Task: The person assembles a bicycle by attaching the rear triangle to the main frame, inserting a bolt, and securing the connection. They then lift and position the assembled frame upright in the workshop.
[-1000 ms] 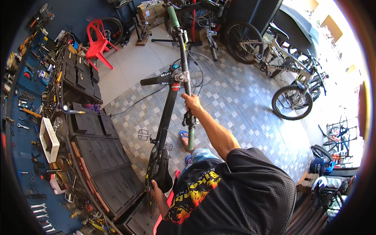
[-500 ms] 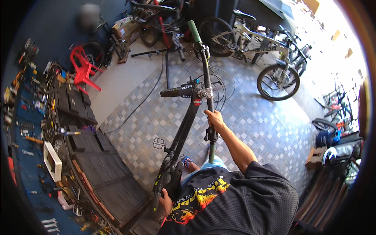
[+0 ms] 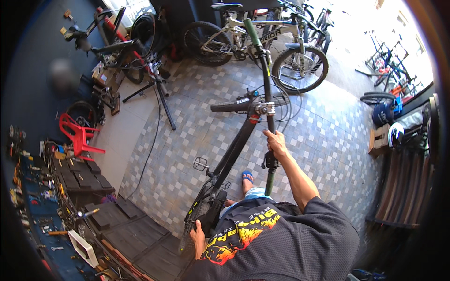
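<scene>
A black mountain bike (image 3: 239, 143) stands upright in front of me, its rear end close to my left side. Its handlebar (image 3: 268, 89), with green grips, is turned nearly in line with the frame. The front tyre (image 3: 229, 107) points left. My right hand (image 3: 277, 145) is closed round the bar, between the stem and the near green grip (image 3: 270, 183). At the rear of the bike, my left hand (image 3: 198, 238) is closed on it beside the rear tyre (image 3: 186, 241); the exact part it grips is hidden. A pedal (image 3: 200, 163) sticks out left.
A dark workbench (image 3: 133, 225) and a tool wall (image 3: 35, 196) run along the left. Beyond them are a red chair (image 3: 78, 136) and a repair stand (image 3: 159, 91). A white bike (image 3: 288, 33) is parked ahead. A wooden crate (image 3: 378, 140) stands at right, on the tiled floor (image 3: 323, 154).
My view has turned right, so the chair and parked bikes sit further left. The bike has shifted slightly right in the picture. Both hands keep their hold.
</scene>
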A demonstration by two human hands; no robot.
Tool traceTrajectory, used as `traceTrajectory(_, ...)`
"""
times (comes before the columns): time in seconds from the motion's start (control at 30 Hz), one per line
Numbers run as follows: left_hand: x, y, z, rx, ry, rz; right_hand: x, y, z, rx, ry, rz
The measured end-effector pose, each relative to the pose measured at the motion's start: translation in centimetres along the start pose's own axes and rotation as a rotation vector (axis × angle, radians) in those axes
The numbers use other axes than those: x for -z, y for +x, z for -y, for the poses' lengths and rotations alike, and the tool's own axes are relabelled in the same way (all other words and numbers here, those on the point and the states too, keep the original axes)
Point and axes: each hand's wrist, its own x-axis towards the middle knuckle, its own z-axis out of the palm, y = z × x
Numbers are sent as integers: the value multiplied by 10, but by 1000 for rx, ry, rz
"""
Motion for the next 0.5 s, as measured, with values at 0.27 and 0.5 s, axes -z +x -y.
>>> traceTrajectory(0.27,-35,25,-112,-146,15,175,161,12,4,17,-121,-322)
traceTrajectory(0.5,-79,75,-211,-563,271,157,270,-19,-40,6,-189,-578)
